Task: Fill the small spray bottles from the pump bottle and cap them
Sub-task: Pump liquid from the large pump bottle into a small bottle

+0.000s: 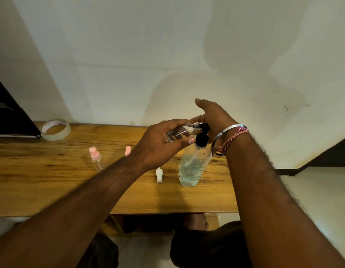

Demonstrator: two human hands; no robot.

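A clear pump bottle (193,165) with a black pump head stands on the wooden table (51,180), part full of pale liquid. My left hand (160,144) grips a small clear spray bottle (179,132), tilted sideways with its open threaded neck at the black nozzle. My right hand (212,120) rests on top of the pump head, fingers fairly straight, palm over the pump. A white spray cap (159,175) lies on the table left of the pump bottle. Another small bottle with a pink spray cap (95,157) stands further left.
A pink cap piece (127,150) shows just behind my left wrist. A roll of clear tape (55,129) lies at the back left beside a dark flat object (11,117). The wall rises right behind the table. My knees are below the front edge.
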